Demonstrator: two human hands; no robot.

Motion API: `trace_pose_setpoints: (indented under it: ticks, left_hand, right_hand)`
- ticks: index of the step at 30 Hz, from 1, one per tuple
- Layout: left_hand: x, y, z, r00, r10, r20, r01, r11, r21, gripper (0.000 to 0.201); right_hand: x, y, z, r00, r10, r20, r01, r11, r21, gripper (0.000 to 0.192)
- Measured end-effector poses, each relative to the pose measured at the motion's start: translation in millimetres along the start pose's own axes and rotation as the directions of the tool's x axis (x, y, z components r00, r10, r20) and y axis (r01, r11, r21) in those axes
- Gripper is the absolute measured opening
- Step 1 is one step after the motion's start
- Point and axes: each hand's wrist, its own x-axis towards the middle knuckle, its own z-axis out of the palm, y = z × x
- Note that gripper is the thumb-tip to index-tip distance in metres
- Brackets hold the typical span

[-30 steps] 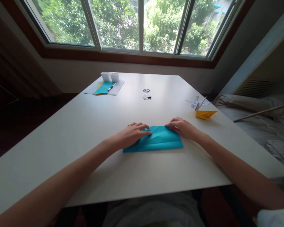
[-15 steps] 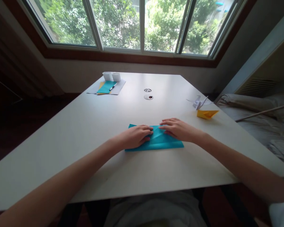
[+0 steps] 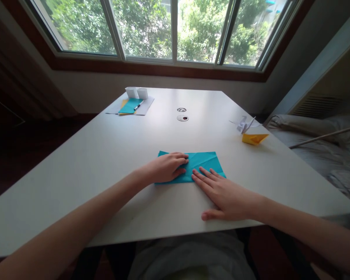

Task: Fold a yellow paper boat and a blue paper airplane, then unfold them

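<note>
teal paper (image 3: 204,159): folded, flat on white table (image 3: 128,147); creasing seems in hand.
left hand (image 3: 169,167): loosely bent, pressing the paper.
right hand (image 3: 223,194): spread wide, fingers across paper's near edge.
next crease: calls for steady left pressure.
yellow paper boat (image 3: 254,139): right side, near white crane (image 3: 242,126).
window (image 3: 174,31): beyond the table.

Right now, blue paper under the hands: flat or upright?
Flat, though creased: blue paper lies on the table, left hand and right fingers on it.

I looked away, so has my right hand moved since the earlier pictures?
Yes, toward you: your right hand was by the far edge of the blue paper and is now closer to the near edge of the white table.
</note>
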Motion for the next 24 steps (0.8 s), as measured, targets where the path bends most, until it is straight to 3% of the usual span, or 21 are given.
trace_pose_setpoints:
  ticks: [6, 13, 20, 24]
  left_hand:
    - [0, 6, -2.6, 1.000, -0.003, -0.016, 0.003, 0.999, -0.035, 0.048]
    - [0, 4, -2.2, 1.000, -0.011, -0.011, 0.010, 0.997, -0.078, 0.056]
    - [0, 2, -0.3, 1.000, -0.005, 0.023, 0.006, 0.999, -0.049, 0.056]
    - [0, 3, -1.5, 1.000, -0.007, 0.029, 0.008, 0.999, -0.045, 0.057]
  right_hand:
    - [-12, -7, 3, 1.000, 0.011, -0.022, -0.010, 0.999, 0.048, 0.088]
    - [-23, 2, 3, 0.998, 0.040, -0.042, -0.038, 0.998, 0.052, 0.073]
    - [-59, 14, 2, 0.987, 0.149, -0.058, -0.150, 0.988, -0.031, 0.059]
    - [-55, 13, -6, 0.987, 0.119, -0.111, -0.132, 0.984, -0.119, 0.048]
